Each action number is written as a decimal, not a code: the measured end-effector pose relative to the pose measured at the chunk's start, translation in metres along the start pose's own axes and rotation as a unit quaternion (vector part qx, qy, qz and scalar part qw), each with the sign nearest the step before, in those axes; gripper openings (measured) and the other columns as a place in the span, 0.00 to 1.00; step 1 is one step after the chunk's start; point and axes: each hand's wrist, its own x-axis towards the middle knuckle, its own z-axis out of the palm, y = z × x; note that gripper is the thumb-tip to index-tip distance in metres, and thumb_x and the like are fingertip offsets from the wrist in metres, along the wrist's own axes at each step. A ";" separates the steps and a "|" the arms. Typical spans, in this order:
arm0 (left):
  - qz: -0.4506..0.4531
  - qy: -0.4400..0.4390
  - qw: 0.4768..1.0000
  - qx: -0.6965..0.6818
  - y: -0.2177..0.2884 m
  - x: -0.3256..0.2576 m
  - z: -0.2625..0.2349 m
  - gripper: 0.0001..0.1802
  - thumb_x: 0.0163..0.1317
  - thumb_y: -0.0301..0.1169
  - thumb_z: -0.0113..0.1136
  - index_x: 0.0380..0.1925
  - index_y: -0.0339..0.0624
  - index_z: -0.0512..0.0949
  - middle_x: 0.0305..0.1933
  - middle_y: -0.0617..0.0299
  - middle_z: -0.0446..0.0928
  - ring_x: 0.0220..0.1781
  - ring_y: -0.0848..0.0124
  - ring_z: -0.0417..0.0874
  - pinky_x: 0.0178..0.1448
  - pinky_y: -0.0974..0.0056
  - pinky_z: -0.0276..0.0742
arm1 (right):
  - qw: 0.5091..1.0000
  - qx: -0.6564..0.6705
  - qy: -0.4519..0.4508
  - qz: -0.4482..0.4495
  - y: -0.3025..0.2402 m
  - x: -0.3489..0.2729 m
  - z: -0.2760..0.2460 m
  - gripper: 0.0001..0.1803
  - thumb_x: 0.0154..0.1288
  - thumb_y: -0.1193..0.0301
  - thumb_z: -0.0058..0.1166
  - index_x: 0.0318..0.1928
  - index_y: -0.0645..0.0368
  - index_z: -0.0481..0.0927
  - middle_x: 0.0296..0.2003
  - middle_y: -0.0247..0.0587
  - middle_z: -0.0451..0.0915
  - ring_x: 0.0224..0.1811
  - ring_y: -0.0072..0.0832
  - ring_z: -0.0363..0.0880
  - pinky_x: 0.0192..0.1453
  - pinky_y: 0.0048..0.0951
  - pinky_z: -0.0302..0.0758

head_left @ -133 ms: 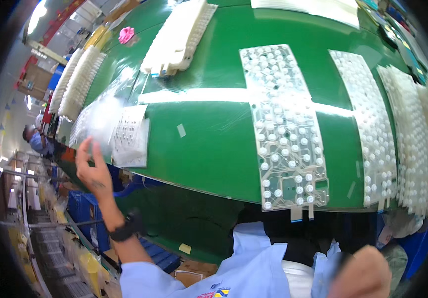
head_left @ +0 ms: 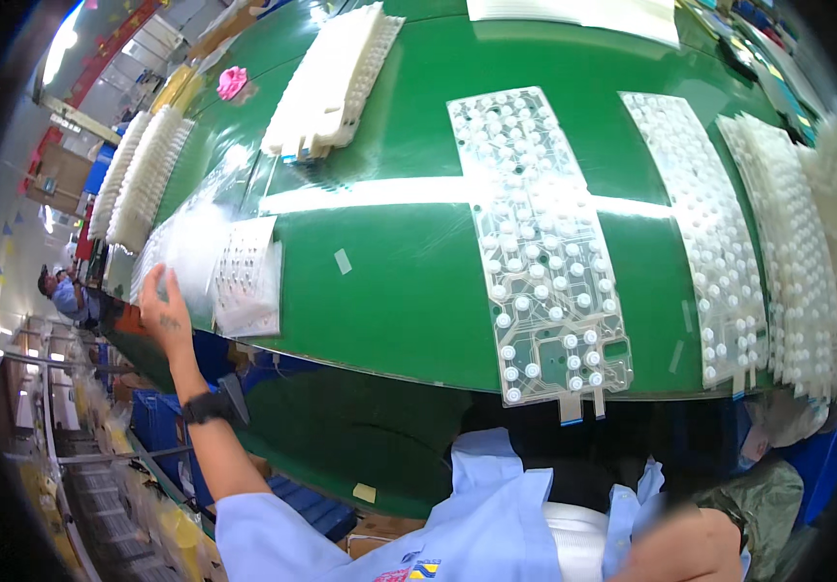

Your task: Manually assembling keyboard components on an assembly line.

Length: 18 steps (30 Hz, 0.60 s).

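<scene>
My left hand [head_left: 166, 315] reaches over the table's near left edge, thumb and finger apart, at a blurry whitish pile [head_left: 185, 247] that looks like clear plastic film or sheets. Beside that pile lies a small stack of clear-white sheets [head_left: 246, 276] with rows of dark dots. My right hand [head_left: 685, 548] is low at the bottom right, close to my body; its fingers are hidden and blurred. Before me lies a clear keyboard membrane [head_left: 544, 252] with white rubber domes, its tails hanging past the table edge. A second membrane [head_left: 705, 233] lies to its right.
Stacked membranes stand on the green table [head_left: 379, 291]: a tall stack [head_left: 336, 82] at the back, a white pile [head_left: 142, 179] far left and another pile [head_left: 792, 262] at right. A pink flower-like piece [head_left: 232, 83] and white sheets [head_left: 583, 15] lie farther back.
My left hand has shifted slightly left and turned a little, staying by the whitish pile. My right hand has dropped lower and left. The whole view has shifted slightly.
</scene>
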 end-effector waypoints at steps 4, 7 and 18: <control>0.082 -0.076 0.993 -0.029 0.028 0.001 0.003 0.17 0.62 0.31 0.58 0.49 0.33 0.78 0.52 0.45 0.79 0.55 0.52 0.77 0.62 0.56 0.69 | 0.999 0.040 -0.008 -0.013 -0.012 0.009 0.014 0.09 0.51 0.73 0.57 0.36 0.53 0.84 0.36 0.31 0.81 0.31 0.26 0.77 0.32 0.25 0.68; 0.094 -0.125 0.972 -0.177 0.130 -0.050 -0.031 0.18 0.59 0.29 0.60 0.49 0.33 0.76 0.52 0.44 0.77 0.56 0.51 0.76 0.63 0.55 0.68 | 0.996 0.069 -0.063 0.011 -0.014 0.014 0.037 0.08 0.53 0.72 0.56 0.36 0.55 0.83 0.36 0.32 0.81 0.29 0.27 0.76 0.31 0.26 0.68; 0.330 -0.278 0.819 -0.378 0.301 -0.143 -0.063 0.31 0.34 0.29 0.69 0.47 0.55 0.81 0.59 0.63 0.75 0.63 0.57 0.71 0.62 0.52 0.66 | 0.993 -0.069 -0.043 -0.090 -0.005 0.005 0.028 0.15 0.62 0.64 0.53 0.44 0.59 0.80 0.40 0.38 0.80 0.38 0.31 0.79 0.37 0.30 0.73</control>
